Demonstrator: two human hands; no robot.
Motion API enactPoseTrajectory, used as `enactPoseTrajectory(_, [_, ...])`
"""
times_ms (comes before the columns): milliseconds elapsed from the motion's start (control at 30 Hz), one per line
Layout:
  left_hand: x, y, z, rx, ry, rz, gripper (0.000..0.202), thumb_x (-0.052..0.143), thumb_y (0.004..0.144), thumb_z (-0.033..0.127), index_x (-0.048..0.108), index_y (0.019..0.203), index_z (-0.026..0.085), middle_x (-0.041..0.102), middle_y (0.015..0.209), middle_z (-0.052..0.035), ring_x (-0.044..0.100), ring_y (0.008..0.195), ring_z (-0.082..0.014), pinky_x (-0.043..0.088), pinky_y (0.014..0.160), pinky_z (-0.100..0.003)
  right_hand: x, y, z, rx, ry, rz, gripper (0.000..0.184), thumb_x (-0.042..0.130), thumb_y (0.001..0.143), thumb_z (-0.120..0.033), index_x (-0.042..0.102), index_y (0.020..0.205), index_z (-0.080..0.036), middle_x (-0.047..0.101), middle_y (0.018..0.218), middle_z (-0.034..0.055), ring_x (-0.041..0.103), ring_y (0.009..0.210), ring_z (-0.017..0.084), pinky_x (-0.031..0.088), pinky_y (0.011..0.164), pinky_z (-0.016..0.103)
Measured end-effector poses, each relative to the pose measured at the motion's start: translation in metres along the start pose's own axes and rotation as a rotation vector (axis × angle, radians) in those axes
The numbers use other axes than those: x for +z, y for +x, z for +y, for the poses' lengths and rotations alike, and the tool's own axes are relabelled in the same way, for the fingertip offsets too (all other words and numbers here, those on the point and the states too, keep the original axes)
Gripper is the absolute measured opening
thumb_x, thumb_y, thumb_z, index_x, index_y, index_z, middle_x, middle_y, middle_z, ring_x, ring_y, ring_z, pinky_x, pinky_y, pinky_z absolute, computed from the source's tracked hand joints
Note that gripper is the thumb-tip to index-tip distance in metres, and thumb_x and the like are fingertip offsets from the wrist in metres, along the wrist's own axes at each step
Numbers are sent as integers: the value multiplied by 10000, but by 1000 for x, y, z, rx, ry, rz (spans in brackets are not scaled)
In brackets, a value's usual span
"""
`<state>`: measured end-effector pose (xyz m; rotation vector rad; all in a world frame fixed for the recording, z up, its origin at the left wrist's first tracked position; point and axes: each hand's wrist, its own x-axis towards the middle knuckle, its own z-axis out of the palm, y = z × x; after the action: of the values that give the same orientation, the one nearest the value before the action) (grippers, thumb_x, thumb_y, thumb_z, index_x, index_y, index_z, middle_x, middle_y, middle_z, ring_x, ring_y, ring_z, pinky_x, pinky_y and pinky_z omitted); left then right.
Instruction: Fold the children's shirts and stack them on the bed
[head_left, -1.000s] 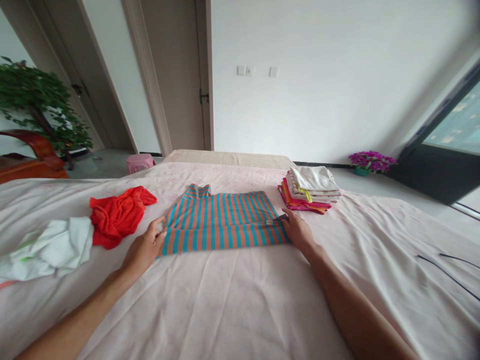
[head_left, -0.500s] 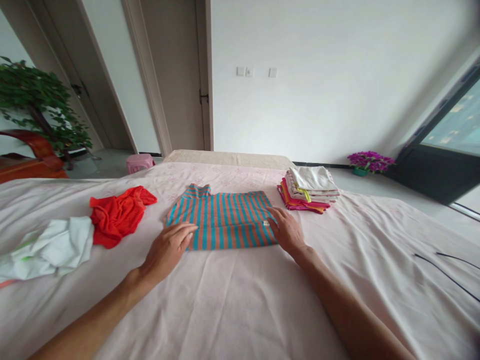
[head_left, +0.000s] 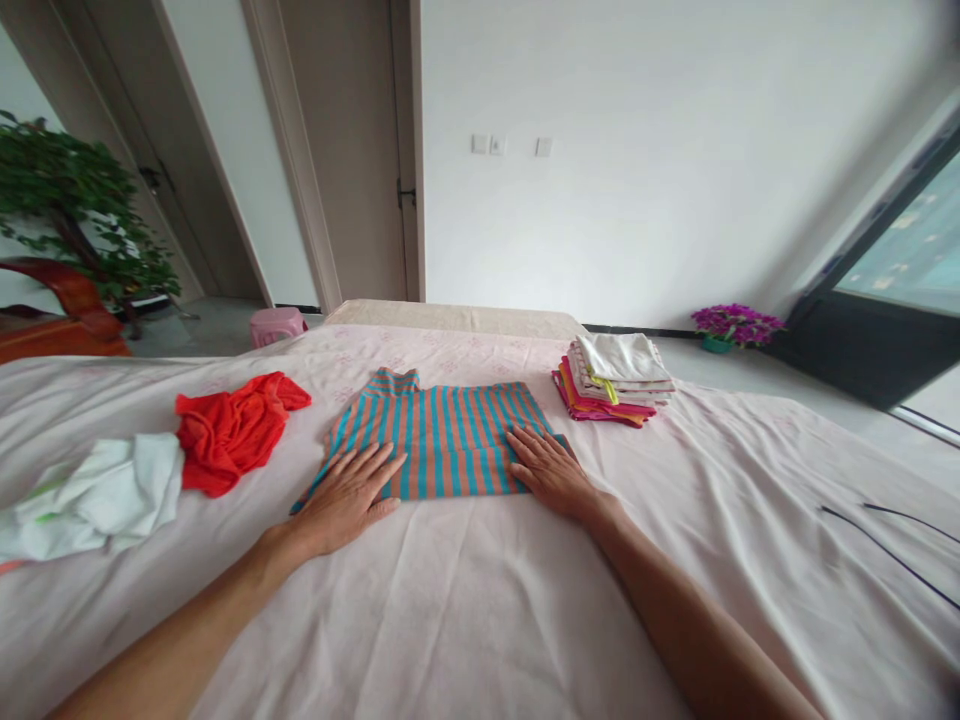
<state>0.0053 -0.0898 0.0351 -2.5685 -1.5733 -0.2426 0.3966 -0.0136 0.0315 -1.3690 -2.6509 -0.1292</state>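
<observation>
A garment striped in teal and orange [head_left: 442, 430] lies folded flat on the pale pink bed sheet [head_left: 465, 600]. My left hand [head_left: 349, 495] rests flat on its near left corner, fingers stretched out. My right hand [head_left: 547, 470] lies flat on its near right part, fingers spread. Neither hand grips anything.
A crumpled red garment [head_left: 229, 430] and a white cloth [head_left: 97, 495] lie to the left. A stack of folded clothes [head_left: 615, 375] stands at the back right. Black cables [head_left: 885, 545] cross the sheet at far right. A pink stool [head_left: 279, 323] is beyond the bed.
Both hands have moved inward from the garment's outer edges onto its top. The garment now looks narrower, its sides folded in.
</observation>
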Motion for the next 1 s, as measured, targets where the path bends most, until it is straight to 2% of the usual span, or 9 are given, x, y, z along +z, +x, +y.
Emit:
enactPoseTrajectory(100, [4,-8,-14,2,16,13,623,384,964,545,316,1531,295,355,1583,-64,326,1453,-254,254,1178,-474,4,-1,11,54,-24,-3,581,216,1034,-501,258,1560,-257,258,1610,37,227,1484,219,175,1212,455])
enactPoseTrajectory(233, [-2,-25,-26,-11,58,128,524,475,955,415,457,1459,274,417,1550,-59,341,1444,-256,323,1164,-462,-1,1,13,139,-10,-30,567,230,1030,-489,262,1555,-280,295,1600,41,249,1475,216,173,1200,481])
enactPoseTrajectory(333, [-12,-39,-31,25,81,176,438,483,928,226,579,1353,269,479,1506,-43,389,1416,-242,350,1160,-435,-19,0,6,160,15,11,555,316,1014,-481,344,1519,-254,388,1552,77,299,1444,242,204,1180,492])
enactPoseTrajectory(433, [-16,-50,-36,24,63,163,465,410,890,98,646,1265,239,622,1360,-54,570,1252,-213,452,1082,-395,-41,-11,-5,40,68,61,445,440,982,-416,512,1383,-235,533,1401,102,471,1287,245,328,1101,426])
enactPoseTrajectory(567, [-9,-52,-39,-45,-16,170,493,368,854,72,674,1219,199,707,1224,-66,666,1105,-200,530,989,-357,-56,-31,-15,-135,52,4,305,510,918,-223,609,1206,-236,622,1148,80,554,1056,222,406,964,371])
enactPoseTrajectory(667, [-9,-45,-38,-91,-63,187,502,359,837,80,693,1191,203,716,1207,-65,680,1087,-201,539,980,-361,-52,-35,-14,-123,-11,-14,335,424,911,-91,629,1137,-228,621,1041,72,542,982,211,407,923,355])
enactPoseTrajectory(767, [-17,-43,-36,-100,-85,171,528,355,806,68,708,1171,211,724,1192,-60,685,1082,-201,541,980,-368,-49,-33,-8,-66,-44,8,334,391,885,-38,649,1023,-200,613,985,77,525,949,212,414,872,332])
enactPoseTrajectory(900, [-29,-63,-31,-96,-111,121,554,374,772,60,717,1171,233,714,1215,-38,667,1128,-198,516,1023,-366,-59,-43,-8,-67,-15,7,332,409,766,15,641,882,-192,614,919,65,530,906,200,417,802,306])
enactPoseTrajectory(1000, [-34,-85,-26,-132,-157,19,597,398,750,56,697,1215,281,694,1256,1,654,1154,-189,501,1041,-347,-76,-54,-14,-97,89,-81,348,444,688,9,655,857,-210,633,864,39,569,873,182,427,774,283])
